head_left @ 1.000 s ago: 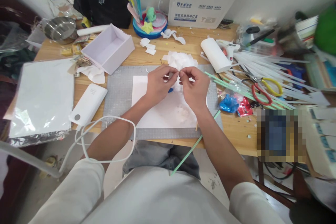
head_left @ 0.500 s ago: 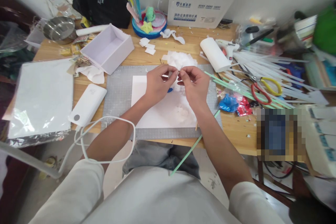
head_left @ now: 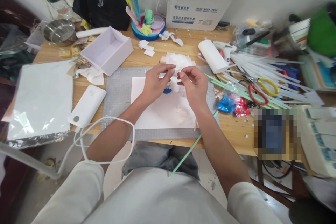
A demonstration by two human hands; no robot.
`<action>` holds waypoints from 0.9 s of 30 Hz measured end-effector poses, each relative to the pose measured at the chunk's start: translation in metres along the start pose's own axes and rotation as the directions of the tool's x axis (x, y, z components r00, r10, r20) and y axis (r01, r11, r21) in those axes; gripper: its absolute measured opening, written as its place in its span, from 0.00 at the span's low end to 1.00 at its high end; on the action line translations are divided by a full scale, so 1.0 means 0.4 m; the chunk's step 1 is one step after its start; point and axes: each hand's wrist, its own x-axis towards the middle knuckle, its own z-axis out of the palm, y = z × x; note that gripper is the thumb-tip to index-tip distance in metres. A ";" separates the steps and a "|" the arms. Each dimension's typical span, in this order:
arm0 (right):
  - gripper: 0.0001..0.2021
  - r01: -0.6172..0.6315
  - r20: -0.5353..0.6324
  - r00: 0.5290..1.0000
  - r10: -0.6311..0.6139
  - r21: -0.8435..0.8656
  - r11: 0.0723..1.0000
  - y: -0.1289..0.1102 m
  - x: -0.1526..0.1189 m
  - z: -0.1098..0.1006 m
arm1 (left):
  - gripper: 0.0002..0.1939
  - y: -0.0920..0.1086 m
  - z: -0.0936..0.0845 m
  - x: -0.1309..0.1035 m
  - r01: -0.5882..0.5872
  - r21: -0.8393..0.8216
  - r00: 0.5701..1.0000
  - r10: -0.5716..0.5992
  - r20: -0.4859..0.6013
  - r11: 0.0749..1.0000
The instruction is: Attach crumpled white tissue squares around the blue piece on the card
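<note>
My left hand (head_left: 157, 82) hovers over the white sheet (head_left: 154, 112), thumb and fingertips close together; whether anything is between them is too small to tell. Beside it, my right hand (head_left: 193, 85) is pinched on something small and whitish that I cannot make out. A narrow gap separates the two hands. Under them lies a blue round piece (head_left: 167, 91) with white fluffy bits by it. White fluffy material (head_left: 180, 61) sits just beyond my fingertips. The sheet rests on a grey cutting mat (head_left: 118, 87).
An open white box (head_left: 115, 56) and a power bank (head_left: 89, 106) with a looped cable are on the left. To the right are a white roll (head_left: 214, 56), scissors (head_left: 258, 92), pale strips and a blue packet (head_left: 226, 104). A green stick (head_left: 186, 154) crosses the table's front edge.
My hands have moved slightly apart, their fingertips no longer meeting. More of the blue round piece shows beneath my left hand. The whole view has shifted a little.
</note>
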 end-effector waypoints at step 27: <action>0.06 0.084 -0.032 0.996 -0.088 -0.097 0.992 -0.014 -0.015 0.009 | 0.16 0.029 -0.005 0.016 0.378 -0.426 0.925 -0.323 0.199 0.822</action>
